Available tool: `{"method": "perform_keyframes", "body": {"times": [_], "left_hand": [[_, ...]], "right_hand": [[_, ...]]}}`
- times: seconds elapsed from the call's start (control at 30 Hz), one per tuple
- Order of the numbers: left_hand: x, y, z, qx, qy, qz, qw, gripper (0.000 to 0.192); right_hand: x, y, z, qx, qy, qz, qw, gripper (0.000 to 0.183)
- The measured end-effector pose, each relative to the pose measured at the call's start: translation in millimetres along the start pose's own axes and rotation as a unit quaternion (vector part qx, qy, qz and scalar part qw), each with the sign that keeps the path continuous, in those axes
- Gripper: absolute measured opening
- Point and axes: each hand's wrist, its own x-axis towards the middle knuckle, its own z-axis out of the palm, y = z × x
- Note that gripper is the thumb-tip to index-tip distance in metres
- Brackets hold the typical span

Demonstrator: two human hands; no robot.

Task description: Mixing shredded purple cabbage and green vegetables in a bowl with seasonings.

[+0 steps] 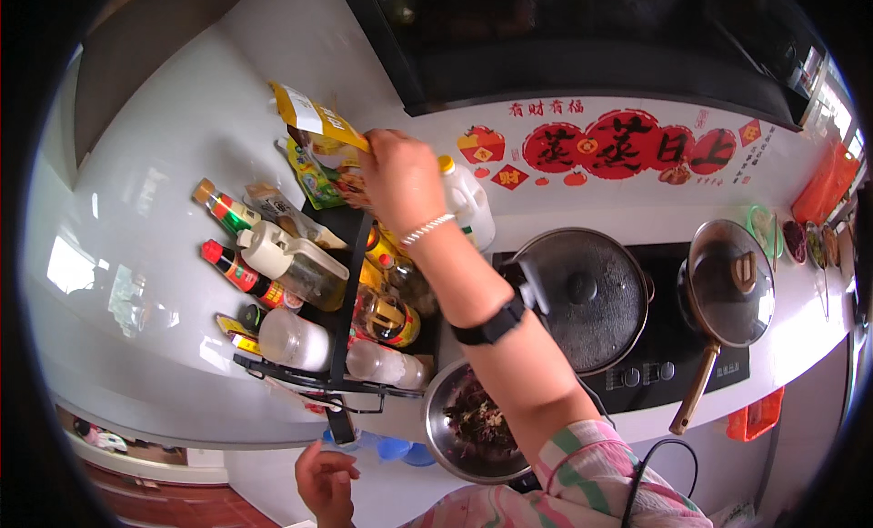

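Observation:
My right hand (pixel 406 180) reaches up over the back of a black seasoning rack (pixel 348 303). Its fingers close on the top of a yellow food packet (pixel 320 122), which tilts above the rack beside a green pouch (pixel 310 173). A black wristband (pixel 491 323) and a pale bracelet are on that arm. My left hand (pixel 327 484) hangs low in front of the counter, holding nothing, with its fingers loosely curled and apart. Below my right forearm sits a steel bowl (pixel 443 453) of dark reddish shredded food, partly hidden by the arm.
Bottles and jars crowd the rack, among them an oil pourer (pixel 300 265) and a salt-like jar (pixel 293 340). A white jug (pixel 470 207) stands behind. Two lidded pans, a wide one (pixel 580 323) and a long-handled one (pixel 723 296), rest on the black cooktop (pixel 661 337). A black hood (pixel 586 44) overhangs them.

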Motion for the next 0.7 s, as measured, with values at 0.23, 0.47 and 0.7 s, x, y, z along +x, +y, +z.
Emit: {"method": "perform_keyframes", "body": {"times": [0.23, 0.47, 0.7], "left_hand": [[-6.9, -11.6, 0.5, -0.004, -0.071, 0.032, 0.997, 0.052], [-9.5, -24.8, -2.8, -0.031, -0.101, -0.025, 0.994, 0.059], [-9.1, -35.4, 3.4, -0.01, -0.143, -0.047, 0.989, 0.058]], "right_hand": [[8.7, 26.0, 121.2, 0.015, -0.01, 0.061, 0.998, 0.014], [-30.8, 48.3, 143.9, 0.082, -0.026, 0.139, 0.987, 0.055], [-22.8, 59.0, 131.8, 0.038, -0.06, 0.08, 0.994, 0.054]]}}
